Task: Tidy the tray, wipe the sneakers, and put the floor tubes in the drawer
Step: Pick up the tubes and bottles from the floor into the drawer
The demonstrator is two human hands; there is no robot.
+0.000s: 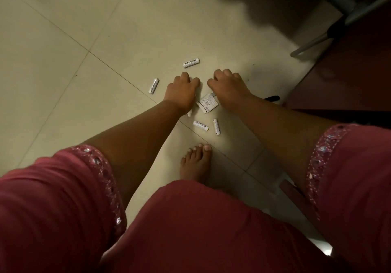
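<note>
fingers of both hands curled under, grip hidden; tubes (191,62) scattered.

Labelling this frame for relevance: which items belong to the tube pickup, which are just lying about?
Job:
- four loose white tubes on the floor
- left hand and right hand, both reaching down among them

Lying about:
- small printed carton
- metal chair leg
- black object by the dark cabinet
</note>
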